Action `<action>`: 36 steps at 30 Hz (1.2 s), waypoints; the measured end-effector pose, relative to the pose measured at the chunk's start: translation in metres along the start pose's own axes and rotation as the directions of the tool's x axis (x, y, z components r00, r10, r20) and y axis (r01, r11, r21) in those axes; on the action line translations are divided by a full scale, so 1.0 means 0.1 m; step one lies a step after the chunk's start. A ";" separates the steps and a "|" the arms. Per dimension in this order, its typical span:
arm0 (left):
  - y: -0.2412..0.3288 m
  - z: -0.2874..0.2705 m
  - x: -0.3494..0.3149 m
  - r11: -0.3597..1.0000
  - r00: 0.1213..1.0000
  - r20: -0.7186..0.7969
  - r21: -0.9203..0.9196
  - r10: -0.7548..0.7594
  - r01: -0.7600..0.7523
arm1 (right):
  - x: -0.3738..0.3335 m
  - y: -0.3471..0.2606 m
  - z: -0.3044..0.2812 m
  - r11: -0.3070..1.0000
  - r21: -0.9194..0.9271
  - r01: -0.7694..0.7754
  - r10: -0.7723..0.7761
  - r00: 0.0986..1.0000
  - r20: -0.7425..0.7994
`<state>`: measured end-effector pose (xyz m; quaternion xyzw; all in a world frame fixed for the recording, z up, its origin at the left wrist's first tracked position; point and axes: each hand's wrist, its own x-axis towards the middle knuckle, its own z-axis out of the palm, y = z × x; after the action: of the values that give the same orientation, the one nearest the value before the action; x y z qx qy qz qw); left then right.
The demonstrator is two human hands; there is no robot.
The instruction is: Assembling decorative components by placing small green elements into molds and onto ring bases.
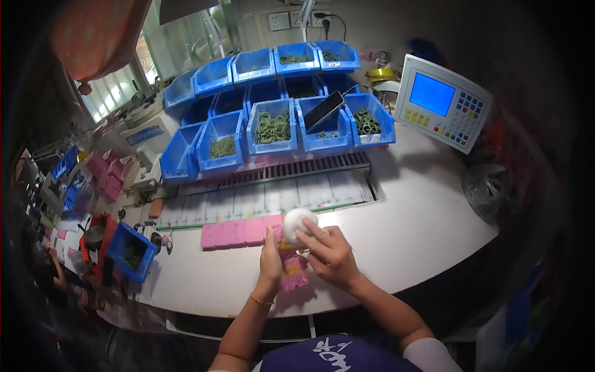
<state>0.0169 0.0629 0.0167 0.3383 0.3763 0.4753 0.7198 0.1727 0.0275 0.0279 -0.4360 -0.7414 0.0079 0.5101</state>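
Apron (291,361) below fingers (317,231) | right hand (336,257) grasps white ball (297,224) | left hand (270,260) grasps pink block (294,282) | blue bins (273,149) beyond fingertips

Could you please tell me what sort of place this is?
Probably a small-parts workshop: several blue bins hold little green pieces, pink blocks lie in a row on a white workbench, and a keypad console stands beside the bins.

Workshop — blue bins (222,163) of small green rings (273,128), keypad control panel (441,102), white workbench (421,211)
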 end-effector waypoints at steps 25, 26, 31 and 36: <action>0.01 -0.29 -0.19 0.989 0.919 0.368 0.026 -0.144 0.145 | -0.35 0.17 -0.69 0.888 -0.351 -0.297 0.329 0.944 0.032; -0.08 -0.25 -0.22 0.975 0.874 0.436 0.158 -0.212 0.158 | -0.34 0.08 -0.60 0.916 -0.066 -0.395 0.400 0.911 0.102; -0.27 -0.11 -0.45 0.922 0.749 0.548 0.304 -0.374 0.239 | -0.55 0.08 -0.35 0.688 0.389 -0.613 0.463 0.783 0.415; -0.34 -0.22 -0.51 0.886 0.745 0.507 0.390 -0.434 0.251 | -0.59 -0.06 -0.30 0.310 0.552 -0.774 0.601 0.609 0.518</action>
<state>-0.0009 0.0067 -0.0112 0.4950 0.2614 0.1450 0.8158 0.1976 -0.0276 0.0002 -0.4618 -0.4596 0.5698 0.5008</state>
